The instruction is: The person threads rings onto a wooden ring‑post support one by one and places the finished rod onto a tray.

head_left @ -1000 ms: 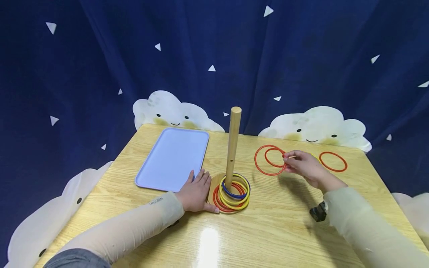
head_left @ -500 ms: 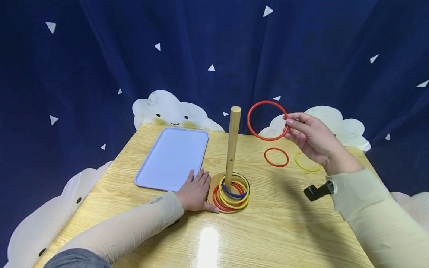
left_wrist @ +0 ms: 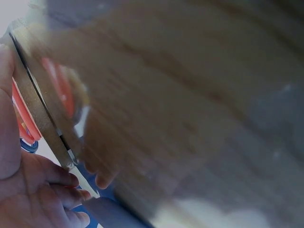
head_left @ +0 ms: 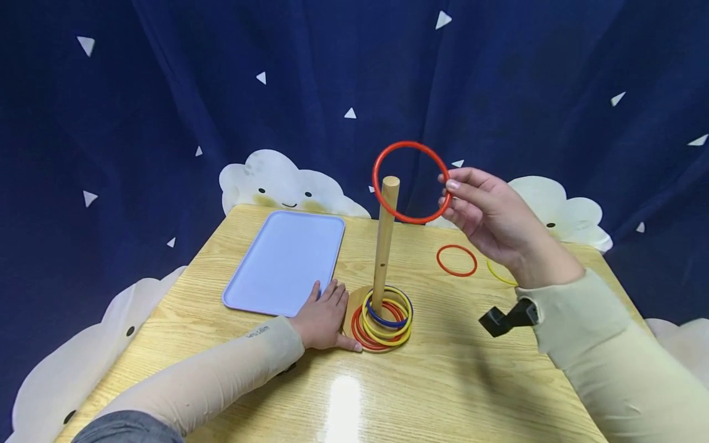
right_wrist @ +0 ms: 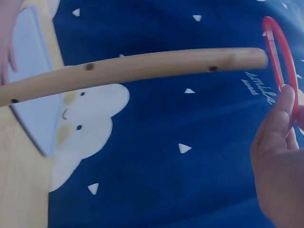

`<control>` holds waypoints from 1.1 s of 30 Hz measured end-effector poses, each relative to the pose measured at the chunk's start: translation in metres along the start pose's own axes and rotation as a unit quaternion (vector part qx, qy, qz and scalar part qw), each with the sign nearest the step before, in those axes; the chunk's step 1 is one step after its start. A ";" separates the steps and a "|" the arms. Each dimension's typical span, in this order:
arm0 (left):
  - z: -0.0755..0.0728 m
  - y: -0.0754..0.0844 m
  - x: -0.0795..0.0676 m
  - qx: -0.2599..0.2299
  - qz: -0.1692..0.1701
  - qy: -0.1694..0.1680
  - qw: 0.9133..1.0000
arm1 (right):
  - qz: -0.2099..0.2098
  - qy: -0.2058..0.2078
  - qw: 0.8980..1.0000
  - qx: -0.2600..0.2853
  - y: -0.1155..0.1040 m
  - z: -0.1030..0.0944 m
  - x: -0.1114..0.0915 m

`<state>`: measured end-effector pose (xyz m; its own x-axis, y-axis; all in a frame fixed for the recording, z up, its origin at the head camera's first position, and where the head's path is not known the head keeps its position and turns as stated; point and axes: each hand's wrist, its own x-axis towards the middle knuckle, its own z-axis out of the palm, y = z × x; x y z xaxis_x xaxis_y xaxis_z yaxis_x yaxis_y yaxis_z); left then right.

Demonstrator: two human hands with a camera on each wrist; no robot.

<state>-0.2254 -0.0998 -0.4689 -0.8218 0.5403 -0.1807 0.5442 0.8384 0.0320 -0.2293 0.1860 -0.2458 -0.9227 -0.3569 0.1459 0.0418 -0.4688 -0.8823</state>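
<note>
My right hand point(head_left: 493, 215) pinches a red ring point(head_left: 419, 219) by its right edge, held up near the top of a wooden post point(head_left: 384, 246). In the right wrist view the ring point(right_wrist: 286, 52) stands just beyond the post's tip point(right_wrist: 256, 58). Around the foot of the post lie several red, yellow and blue rings point(head_left: 410, 307) on a round wooden base point(head_left: 354, 307). My left hand point(head_left: 324, 320) rests with fingers spread against the left side of that base. In the left wrist view the left hand point(left_wrist: 28, 190) is beside the base's edge point(left_wrist: 40, 109).
A pale blue tray point(head_left: 288, 258) lies left of the post, its near right corner by my left hand. On the right of the wooden table point(head_left: 443, 381) lie a red ring point(head_left: 438, 258) and a yellow ring point(head_left: 501, 279), partly hidden by my right hand. A dark curtain point(head_left: 332, 49) hangs behind.
My right hand has lifted the red ring off the table and carried it up and left to the top of the post. The left hand stays where it was.
</note>
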 end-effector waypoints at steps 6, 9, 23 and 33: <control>0.000 0.001 0.000 0.001 -0.001 -0.003 1.000 | 0.050 0.009 0.995 -0.082 0.025 -0.003 0.001; 0.000 0.001 0.000 -0.002 -0.001 -0.005 1.000 | 0.079 0.018 0.991 -0.104 0.040 -0.010 0.003; 0.000 0.001 -0.001 0.008 -0.001 -0.010 1.000 | 0.173 0.031 0.966 -0.191 0.126 -0.055 -0.005; 0.000 0.001 0.000 0.004 -0.005 -0.007 1.000 | 0.209 0.046 0.948 -0.237 0.170 -0.081 -0.017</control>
<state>-0.2249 -0.0993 -0.4687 -0.8248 0.5311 -0.1939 0.5376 0.8429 0.0222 -0.2380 0.1776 -0.4344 -0.8940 -0.3495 -0.2803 0.2538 0.1207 -0.9597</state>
